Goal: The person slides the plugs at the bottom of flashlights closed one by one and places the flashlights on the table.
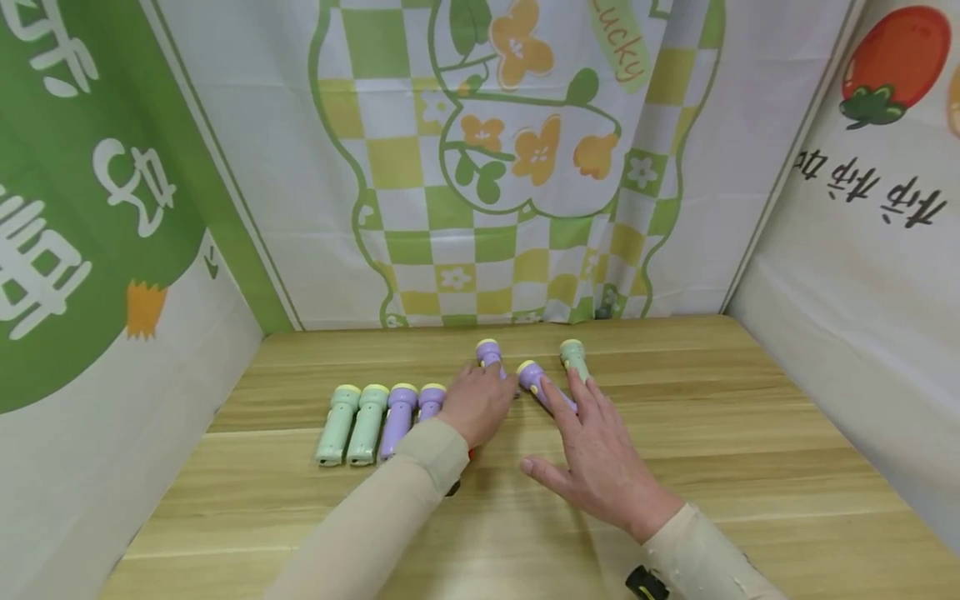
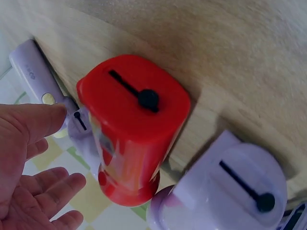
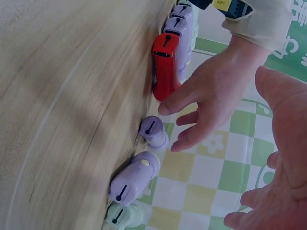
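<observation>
My left hand (image 1: 477,405) reaches over the table with loosely bent fingers beside a purple flashlight (image 1: 488,352); whether it touches it I cannot tell. A red flashlight (image 2: 136,105) lies by this hand, almost hidden under it in the head view. My right hand (image 1: 603,457) has its fingers spread above a second purple flashlight (image 1: 528,374) lying at a slant and a green flashlight (image 1: 572,353) behind it. In the right wrist view a gap shows between the left hand (image 3: 216,91) and the nearest purple flashlight (image 3: 152,128). Neither hand grips anything.
At the left, two green flashlights (image 1: 340,425) and two purple flashlights (image 1: 399,419) lie side by side, yellow-rimmed heads toward the back. The wooden table (image 1: 750,467) meets a patterned cloth (image 1: 480,250) at its back edge, with printed cloth walls left and right.
</observation>
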A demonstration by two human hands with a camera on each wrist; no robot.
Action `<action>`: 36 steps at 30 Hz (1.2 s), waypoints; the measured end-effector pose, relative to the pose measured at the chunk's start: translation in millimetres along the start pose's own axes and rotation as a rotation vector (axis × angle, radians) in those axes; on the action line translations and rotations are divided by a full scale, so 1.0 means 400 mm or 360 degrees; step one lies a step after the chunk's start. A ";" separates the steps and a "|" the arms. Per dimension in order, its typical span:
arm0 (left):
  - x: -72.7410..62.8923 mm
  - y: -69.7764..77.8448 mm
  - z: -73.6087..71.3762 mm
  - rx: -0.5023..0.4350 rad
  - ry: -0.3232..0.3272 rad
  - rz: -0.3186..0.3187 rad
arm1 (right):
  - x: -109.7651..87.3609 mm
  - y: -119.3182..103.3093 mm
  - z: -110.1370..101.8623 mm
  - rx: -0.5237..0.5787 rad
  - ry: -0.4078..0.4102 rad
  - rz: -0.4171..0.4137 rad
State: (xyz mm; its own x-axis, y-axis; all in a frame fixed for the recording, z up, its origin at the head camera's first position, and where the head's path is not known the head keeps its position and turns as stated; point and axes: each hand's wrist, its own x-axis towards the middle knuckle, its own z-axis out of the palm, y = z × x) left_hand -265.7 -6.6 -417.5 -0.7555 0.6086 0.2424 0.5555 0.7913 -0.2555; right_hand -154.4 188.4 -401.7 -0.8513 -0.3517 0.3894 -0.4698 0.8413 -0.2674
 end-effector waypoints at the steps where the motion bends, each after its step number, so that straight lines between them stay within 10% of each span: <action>1: 0.001 0.000 0.002 0.0003 -0.0005 -0.0009 | 0.000 0.000 0.000 -0.0004 -0.0002 0.0002; 36: 0.025 0.009 0.052 0.0052 -0.0095 -0.0051 | -0.007 0.009 0.035 -0.0171 0.0005 -0.0010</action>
State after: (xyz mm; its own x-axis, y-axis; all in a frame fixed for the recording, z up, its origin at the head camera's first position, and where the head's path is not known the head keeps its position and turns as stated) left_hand -278.6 1.0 -435.6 -0.7926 0.5777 0.1951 0.5199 0.8074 -0.2789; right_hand -156.8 186.6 -416.0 -0.8477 -0.3560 0.3933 -0.4473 0.8782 -0.1692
